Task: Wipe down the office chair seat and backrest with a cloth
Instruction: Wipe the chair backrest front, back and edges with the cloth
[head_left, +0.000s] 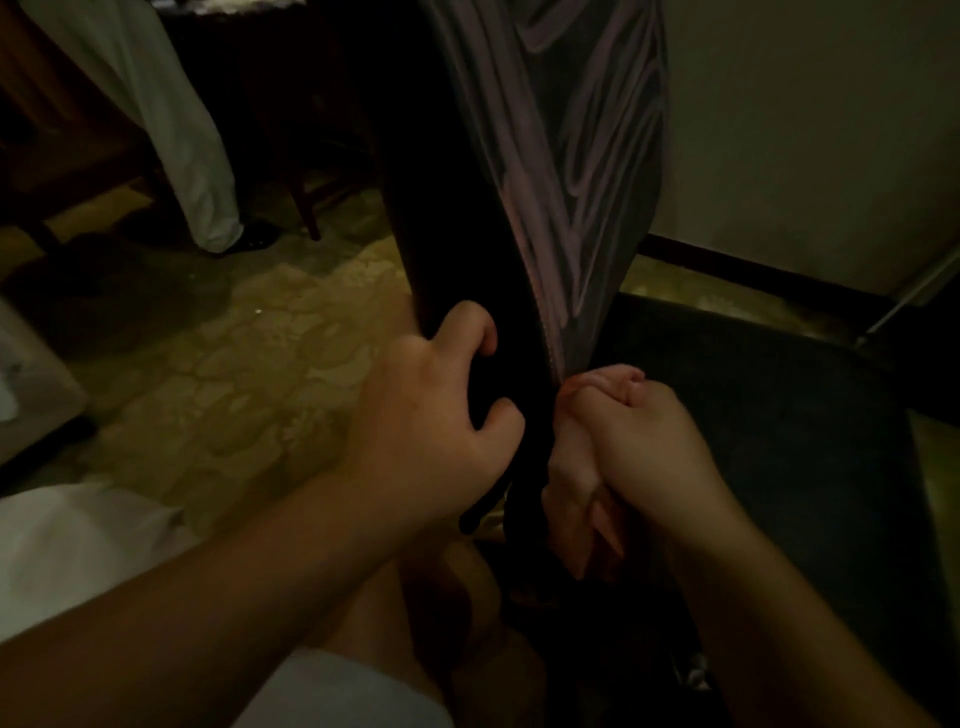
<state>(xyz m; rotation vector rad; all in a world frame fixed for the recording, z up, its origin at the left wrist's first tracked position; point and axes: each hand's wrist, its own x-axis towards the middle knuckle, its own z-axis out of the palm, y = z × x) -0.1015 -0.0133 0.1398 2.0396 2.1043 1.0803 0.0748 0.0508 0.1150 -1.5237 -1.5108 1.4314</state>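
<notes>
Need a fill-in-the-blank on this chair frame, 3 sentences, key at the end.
1. The left hand has its grip on the dark side edge of the ____.
2. The right hand pinches a pink ____ at the base of the backrest.
3. The dark chair seat lies to the ____ of the right hand.

Missing words: backrest; cloth; right
</notes>
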